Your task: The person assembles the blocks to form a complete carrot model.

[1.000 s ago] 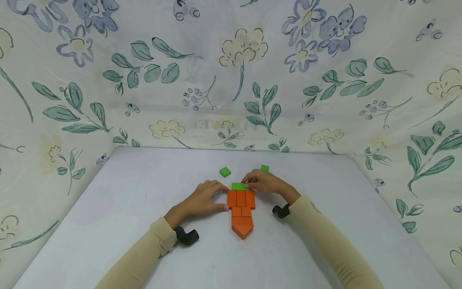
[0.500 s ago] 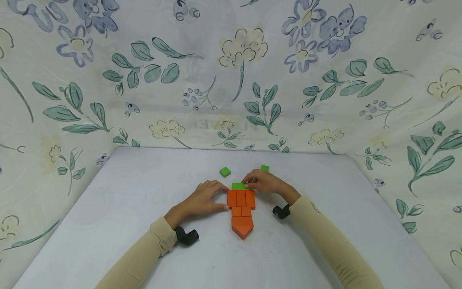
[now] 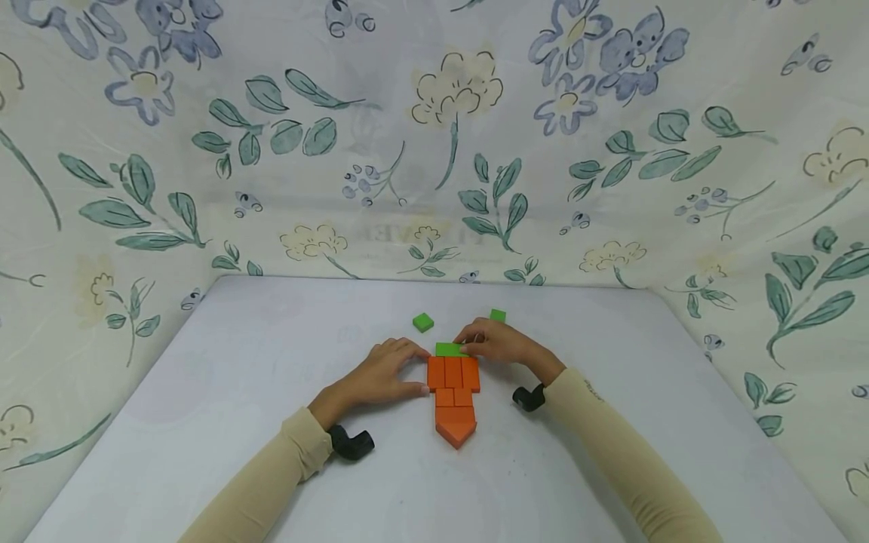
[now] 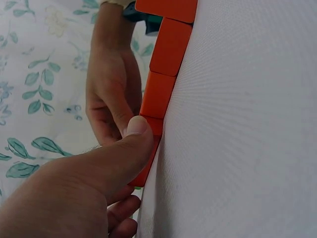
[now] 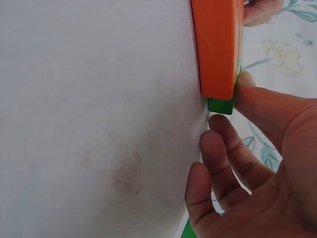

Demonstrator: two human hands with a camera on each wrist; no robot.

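Note:
On the white table, several orange blocks (image 3: 453, 375) lie in a flat, joined figure that narrows to a pointed orange block (image 3: 455, 427) at the near end. A flat green block (image 3: 446, 350) lies against the figure's far edge. My right hand (image 3: 498, 341) pinches this green block at its right end, thumb on the near side; its end also shows in the right wrist view (image 5: 220, 105). My left hand (image 3: 380, 373) holds the leftmost orange block (image 3: 436, 373) between thumb and forefinger. In the left wrist view, the left thumb (image 4: 136, 131) touches the orange side.
Two small green blocks lie farther back: one loose green block (image 3: 423, 323) behind the figure, another green block (image 3: 498, 315) just beyond the right hand. A flowered cloth (image 3: 380, 188) rises behind the table (image 3: 305, 309). Black devices (image 3: 351, 443) sit at both wrists.

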